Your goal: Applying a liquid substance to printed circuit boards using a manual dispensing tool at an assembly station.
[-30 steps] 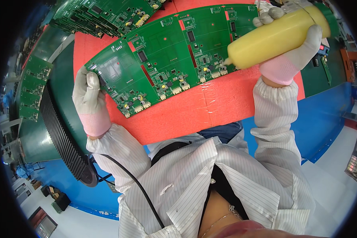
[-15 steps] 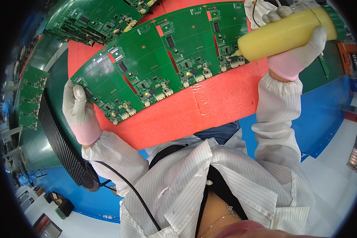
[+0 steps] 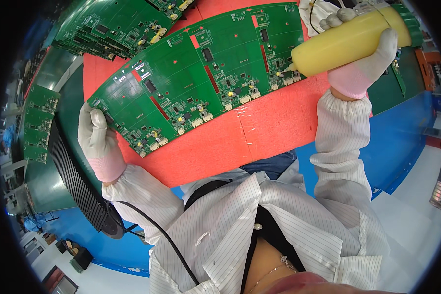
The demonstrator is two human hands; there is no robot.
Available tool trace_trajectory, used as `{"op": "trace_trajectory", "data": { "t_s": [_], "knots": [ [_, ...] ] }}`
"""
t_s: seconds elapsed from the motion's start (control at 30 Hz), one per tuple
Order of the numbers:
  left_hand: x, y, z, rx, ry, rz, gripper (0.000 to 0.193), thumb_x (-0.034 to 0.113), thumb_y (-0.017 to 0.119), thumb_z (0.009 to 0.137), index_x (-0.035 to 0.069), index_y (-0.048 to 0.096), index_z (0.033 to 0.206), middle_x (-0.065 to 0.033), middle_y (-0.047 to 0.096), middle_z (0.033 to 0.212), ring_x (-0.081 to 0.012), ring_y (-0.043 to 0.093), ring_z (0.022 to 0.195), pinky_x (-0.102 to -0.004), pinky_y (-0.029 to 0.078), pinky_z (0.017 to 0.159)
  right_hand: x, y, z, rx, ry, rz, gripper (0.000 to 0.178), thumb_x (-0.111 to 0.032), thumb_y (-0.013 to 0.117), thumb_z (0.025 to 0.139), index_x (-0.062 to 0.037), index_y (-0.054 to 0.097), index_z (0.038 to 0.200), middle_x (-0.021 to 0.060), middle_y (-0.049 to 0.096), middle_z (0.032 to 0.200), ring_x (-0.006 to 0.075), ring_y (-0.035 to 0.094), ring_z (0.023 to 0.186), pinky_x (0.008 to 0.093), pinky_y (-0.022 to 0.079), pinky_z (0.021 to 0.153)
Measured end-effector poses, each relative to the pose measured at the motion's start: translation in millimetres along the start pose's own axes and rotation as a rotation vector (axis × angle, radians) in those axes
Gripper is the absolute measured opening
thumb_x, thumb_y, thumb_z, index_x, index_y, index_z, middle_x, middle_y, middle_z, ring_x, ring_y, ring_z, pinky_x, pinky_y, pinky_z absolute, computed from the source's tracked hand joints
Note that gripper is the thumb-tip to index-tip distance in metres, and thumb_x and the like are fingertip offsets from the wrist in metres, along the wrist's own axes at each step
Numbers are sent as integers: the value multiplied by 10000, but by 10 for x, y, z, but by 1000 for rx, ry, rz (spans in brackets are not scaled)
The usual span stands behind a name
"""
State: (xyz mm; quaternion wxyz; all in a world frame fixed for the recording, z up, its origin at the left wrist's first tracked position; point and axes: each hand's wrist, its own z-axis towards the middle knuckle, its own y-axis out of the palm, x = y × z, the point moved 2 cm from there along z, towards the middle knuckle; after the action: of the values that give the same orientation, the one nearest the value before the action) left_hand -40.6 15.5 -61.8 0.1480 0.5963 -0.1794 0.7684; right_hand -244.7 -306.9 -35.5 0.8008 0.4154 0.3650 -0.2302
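A long green circuit board panel (image 3: 196, 78), made of several joined boards with white connectors along the near edge, lies over a red foam pad (image 3: 201, 152). At its left end my gloved left hand (image 3: 97, 132) grips the corner, thumb on top and fingers partly hidden beneath. My gloved right hand (image 3: 360, 71) is wrapped round a yellow squeeze bottle (image 3: 345, 41) with a green cap. The bottle is tilted on its side, its nozzle (image 3: 290, 67) at the connectors and parts on the panel's right-hand board. Whether the tip touches the board I cannot tell.
A stack of green circuit boards (image 3: 117, 27) stands at the far left, close to the panel. Another green panel (image 3: 40, 122) sits at the left rim beside a black ribbed strip (image 3: 76, 171). A black cable (image 3: 154, 223) runs across my left sleeve.
The bottle and my right hand have shifted very slightly left. The panel has moved a tiny amount in the picture, with my left hand still at its corner.
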Motion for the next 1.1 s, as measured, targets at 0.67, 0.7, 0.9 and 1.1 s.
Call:
{"op": "trace_trajectory", "data": {
  "t_s": [0.67, 0.7, 0.9, 1.1],
  "knots": [
    [-47, -11, 30, -23, -50, 30, 392, 285, 503, 904, -52, 483, 1103, 17, 507, 791, -25, 431, 650, -154, 326, 549, -148, -280, 73, 68, -79, 7, 467, -421, 350, 828, -22, 450, 1049, 125, 502, 814, 237, 484, 699, 353, 430, 659],
    [-43, -1, 29, -26, -50, 30, 392, 285, 503, 904, -52, 483, 1103, 17, 507, 791, -25, 431, 650, -154, 326, 549, -138, -294, 78, 35, -60, 69, 466, -420, 345, 831, -23, 452, 1052, 127, 504, 816, 239, 485, 699, 355, 432, 659],
    [-9, -9, 25, -23, -70, 83, 384, 274, 493, 909, -53, 480, 1110, 9, 509, 807, -34, 437, 666, -164, 342, 570, -134, -108, 4, 202, -107, -139, 454, -412, 325, 843, -24, 458, 1036, 135, 510, 818, 244, 488, 695, 363, 438, 661],
    [-19, 1, 28, -26, -58, 75, 390, 280, 490, 910, -55, 479, 1111, 2, 518, 821, -41, 445, 680, -169, 348, 585, -142, -94, 1, 234, -110, -179, 431, -390, 304, 851, -25, 465, 1016, 136, 512, 823, 253, 506, 705, 375, 450, 664]
  ]
}}
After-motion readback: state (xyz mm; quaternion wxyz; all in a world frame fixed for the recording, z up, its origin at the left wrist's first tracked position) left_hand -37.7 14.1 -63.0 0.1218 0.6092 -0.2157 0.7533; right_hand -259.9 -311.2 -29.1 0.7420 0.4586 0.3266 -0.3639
